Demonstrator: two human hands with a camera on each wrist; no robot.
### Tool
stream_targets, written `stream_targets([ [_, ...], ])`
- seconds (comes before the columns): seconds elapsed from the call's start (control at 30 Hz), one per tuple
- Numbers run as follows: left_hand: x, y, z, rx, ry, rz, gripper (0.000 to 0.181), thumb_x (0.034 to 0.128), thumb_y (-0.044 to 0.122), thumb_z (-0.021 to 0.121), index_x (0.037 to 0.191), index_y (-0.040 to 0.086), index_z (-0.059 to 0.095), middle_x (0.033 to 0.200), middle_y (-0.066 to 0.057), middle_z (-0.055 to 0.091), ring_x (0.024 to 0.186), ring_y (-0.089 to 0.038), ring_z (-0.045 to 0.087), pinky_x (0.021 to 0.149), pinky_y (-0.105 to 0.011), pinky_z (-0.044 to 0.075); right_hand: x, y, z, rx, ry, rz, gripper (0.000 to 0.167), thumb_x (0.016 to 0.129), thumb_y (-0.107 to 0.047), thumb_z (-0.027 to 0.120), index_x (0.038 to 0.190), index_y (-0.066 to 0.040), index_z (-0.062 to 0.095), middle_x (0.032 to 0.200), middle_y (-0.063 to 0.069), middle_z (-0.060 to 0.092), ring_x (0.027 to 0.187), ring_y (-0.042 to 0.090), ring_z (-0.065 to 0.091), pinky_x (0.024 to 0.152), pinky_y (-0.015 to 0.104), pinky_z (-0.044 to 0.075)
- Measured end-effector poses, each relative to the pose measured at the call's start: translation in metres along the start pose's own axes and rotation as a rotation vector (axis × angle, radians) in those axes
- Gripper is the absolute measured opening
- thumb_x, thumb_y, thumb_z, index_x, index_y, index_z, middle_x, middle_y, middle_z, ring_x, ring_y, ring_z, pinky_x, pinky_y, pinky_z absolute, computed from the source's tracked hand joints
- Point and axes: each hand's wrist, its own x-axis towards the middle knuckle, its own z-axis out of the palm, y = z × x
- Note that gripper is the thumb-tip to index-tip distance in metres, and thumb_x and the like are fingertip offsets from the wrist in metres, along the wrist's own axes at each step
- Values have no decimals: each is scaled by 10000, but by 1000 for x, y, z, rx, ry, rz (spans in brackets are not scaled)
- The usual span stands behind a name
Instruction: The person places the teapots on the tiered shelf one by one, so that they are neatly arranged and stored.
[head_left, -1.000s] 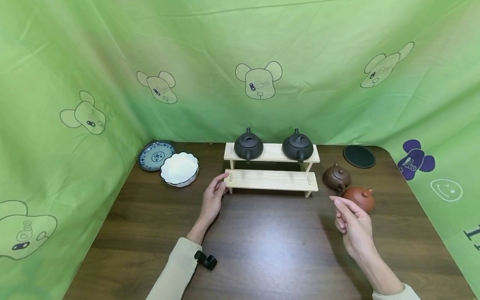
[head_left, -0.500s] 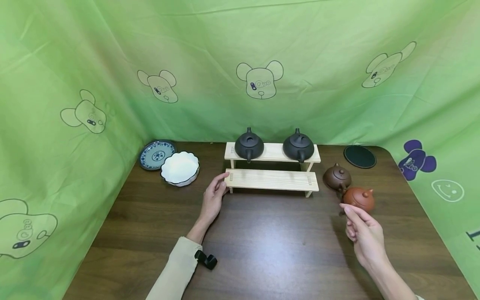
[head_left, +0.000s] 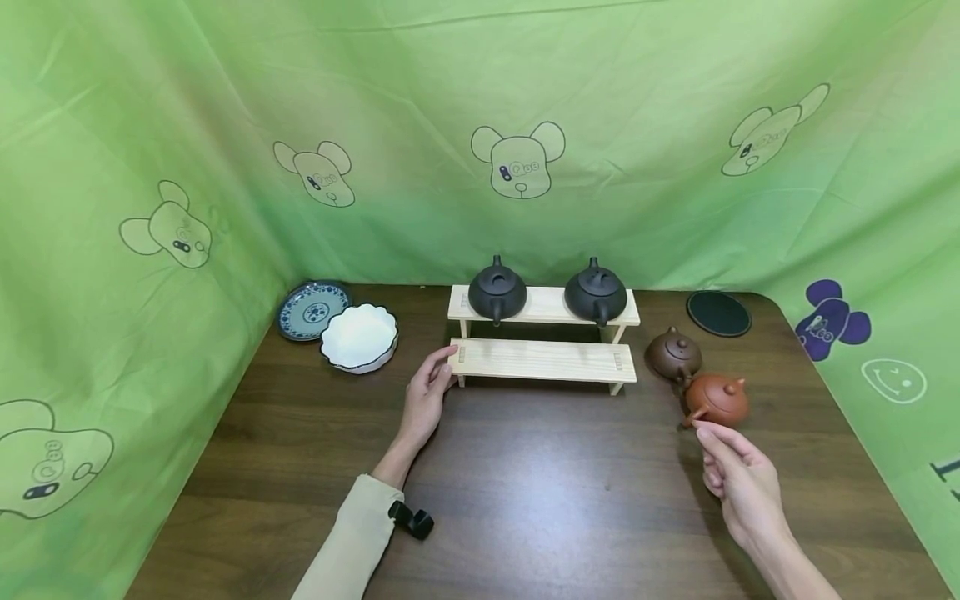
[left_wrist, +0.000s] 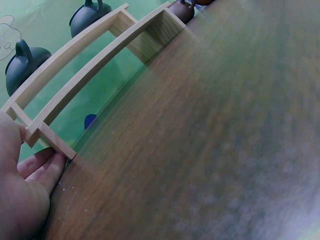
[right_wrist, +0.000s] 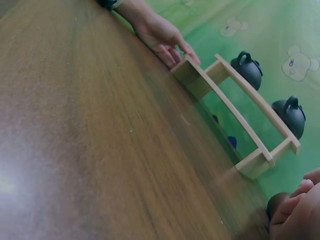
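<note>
A two-tier pale wooden rack (head_left: 543, 360) bears a black teapot (head_left: 497, 292) at the left and another black teapot (head_left: 596, 293) at the right of its upper board. My left hand (head_left: 424, 403) grips the lower board's left end, thumb on top; the left wrist view has its fingers by the rack's leg (left_wrist: 57, 141). Beside the orange teapot (head_left: 718, 400), my right hand (head_left: 742, 483) has curled fingers, thumb and index tips close together at the handle (head_left: 697, 414). Contact there is unclear. A dark brown teapot (head_left: 673, 353) stands just behind the orange one.
On the left are a blue patterned plate (head_left: 313, 312) and a white scalloped dish (head_left: 360, 338), its edge by the plate. A round black mat (head_left: 718, 313) lies at the back right. Green printed cloth (head_left: 420, 217) hangs around the table (head_left: 525, 500).
My right hand has moved right and towards the table's near side, from beside the brown teapot to the orange teapot's handle. My left hand keeps its place on the rack.
</note>
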Motion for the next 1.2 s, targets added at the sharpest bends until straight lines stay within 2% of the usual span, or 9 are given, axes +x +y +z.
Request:
stream_targets([
  [0.13,0,0,-1,-20,-7,20,371,1187,118,511,1534,41,621,1542,-212,639,1356,-259,650,1127,-395,595,0,0,-2,-29,0,37,347,1124,6,598,1102,-240,842,737,-87,601,564,30,411,566,343,107],
  [0.27,0,-4,-2,-26,4,52,358,1186,153,534,1510,51,646,1506,-219,663,1326,-238,672,1096,-362,613,-1,1,-2,-42,-22,69,312,1124,-3,605,1187,-265,763,740,-89,630,578,1,480,566,339,127],
  [0.37,0,-4,-2,-25,2,42,358,1187,150,533,1514,56,645,1512,-209,662,1332,-228,667,1100,-354,609,-1,3,-1,-50,-38,85,291,1128,-9,599,1232,-261,700,735,-87,645,577,5,491,579,345,137],
  [0.5,0,-2,-1,-21,-7,17,372,1189,121,509,1534,33,619,1545,-221,634,1360,-277,650,1130,-408,594,0,5,1,-61,-68,97,281,1141,-23,575,1251,-261,675,758,-79,647,591,14,497,590,331,150],
  [0.57,1,-7,-2,-16,-7,25,371,1190,128,511,1532,37,622,1535,-225,640,1352,-284,658,1121,-412,601,1,6,3,-55,-86,103,297,1146,-26,564,1255,-273,687,767,-75,647,596,17,494,590,324,151],
  [0.77,10,-34,-8,-49,-3,17,339,1179,223,577,1499,183,683,1503,-69,689,1307,-156,680,1079,-294,608,7,7,10,-21,-150,116,353,1164,-42,530,1331,-293,715,789,-72,653,602,19,491,581,309,148],
  [0.87,9,-36,-9,-46,-21,75,362,1183,233,564,1518,136,663,1505,-138,680,1313,-202,683,1076,-336,620,11,7,12,-4,-182,123,334,1177,-60,505,1348,-271,699,811,-74,649,611,18,485,575,293,148],
  [1.0,4,-21,-6,-30,-16,98,366,1185,196,550,1513,67,649,1511,-207,662,1322,-241,679,1073,-373,627,16,8,15,14,-219,128,311,1196,-98,471,1355,-254,689,829,-73,627,621,34,445,574,295,128],
  [1.2,-1,2,0,-2,-1,3,370,1191,110,502,1535,39,618,1545,-193,643,1352,-268,651,1136,-412,590,19,9,15,75,-233,105,353,1214,-128,421,1308,-227,747,821,-59,604,622,93,338,579,304,90],
])
